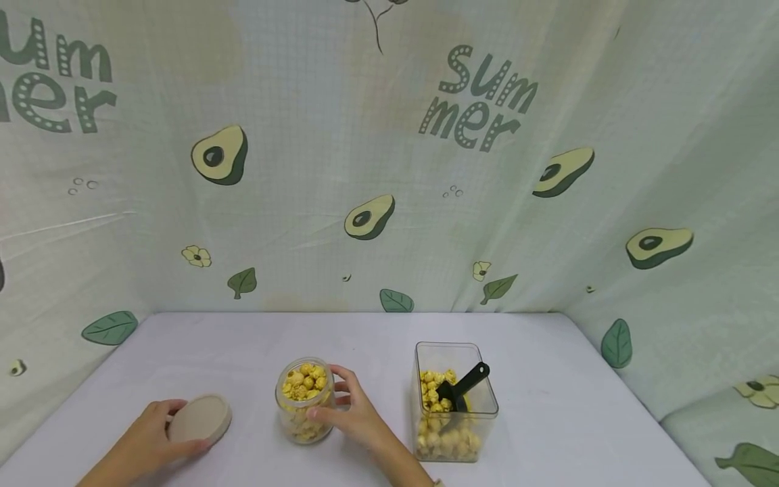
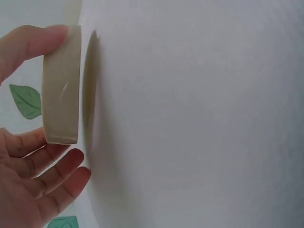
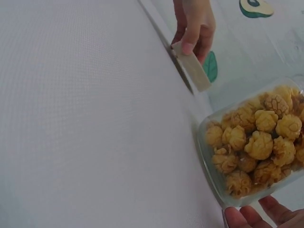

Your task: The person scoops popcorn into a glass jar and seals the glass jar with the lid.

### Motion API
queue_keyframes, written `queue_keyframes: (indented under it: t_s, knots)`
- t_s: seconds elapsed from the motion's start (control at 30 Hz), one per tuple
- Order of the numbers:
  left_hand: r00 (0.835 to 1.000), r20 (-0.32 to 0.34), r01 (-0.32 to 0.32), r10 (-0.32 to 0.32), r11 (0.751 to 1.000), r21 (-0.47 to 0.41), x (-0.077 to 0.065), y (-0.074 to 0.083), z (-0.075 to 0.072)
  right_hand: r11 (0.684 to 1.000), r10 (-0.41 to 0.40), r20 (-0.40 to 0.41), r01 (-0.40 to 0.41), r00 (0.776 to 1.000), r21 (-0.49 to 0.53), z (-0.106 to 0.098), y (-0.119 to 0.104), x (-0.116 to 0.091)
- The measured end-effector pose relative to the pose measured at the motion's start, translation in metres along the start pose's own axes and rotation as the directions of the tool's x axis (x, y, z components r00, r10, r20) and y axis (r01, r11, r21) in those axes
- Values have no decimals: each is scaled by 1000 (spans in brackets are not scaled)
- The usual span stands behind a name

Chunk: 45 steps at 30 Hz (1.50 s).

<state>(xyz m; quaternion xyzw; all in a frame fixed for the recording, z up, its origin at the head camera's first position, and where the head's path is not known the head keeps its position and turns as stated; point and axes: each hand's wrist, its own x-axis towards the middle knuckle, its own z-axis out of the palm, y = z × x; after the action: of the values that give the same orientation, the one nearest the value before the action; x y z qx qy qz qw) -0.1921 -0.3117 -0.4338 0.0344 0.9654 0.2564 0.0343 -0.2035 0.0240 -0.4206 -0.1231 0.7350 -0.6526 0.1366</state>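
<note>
My left hand (image 1: 149, 436) pinches a round beige lid (image 1: 202, 419) by its edge, thumb on one side and fingers on the other. In the left wrist view the lid (image 2: 61, 90) is edge-on, close over the white table with its shadow beside it. Further right, a clear round jar (image 1: 298, 425) stands upright and uncovered, filled with yellow popcorn (image 1: 304, 382). My right hand (image 1: 358, 411) grips that jar from its right side, thumb at the front and fingers behind. Fingertips (image 3: 237, 217) show at the jar wall in the right wrist view.
A clear rectangular container (image 1: 453, 458), part-filled with popcorn, stands right of my right hand. A black scoop (image 1: 465, 382) leans in it, its handle up toward the right rim. Behind the white table (image 1: 377, 331) hangs a cloth (image 1: 292, 203) printed with avocados and leaves.
</note>
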Motion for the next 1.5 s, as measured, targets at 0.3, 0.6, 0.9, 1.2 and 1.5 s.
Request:
queue_keyframes:
  t_s: [0.3,0.6,0.9,1.2,1.5]
  knots:
    - [997,-75,1,-7,997,-79,-2,27,-1,1000,7,-9,-7,1000,1,0,1,-1]
    - [954,-286,-127,94,987,-102,-9,75,-1,1000,-8,-12,8,1000,8,-1,1,-1]
    - [932,-335,-204,141,966,-160,-11,121,-2,1000,-19,-12,19,1000,-2,-1,1,-1]
    - [903,-371,-301,215,934,-192,-8,142,9,999,-36,5,36,999,0,1,3,1]
    - [879,-401,-349,257,921,-174,-3,153,18,999,-42,9,42,999,2,1,4,1]
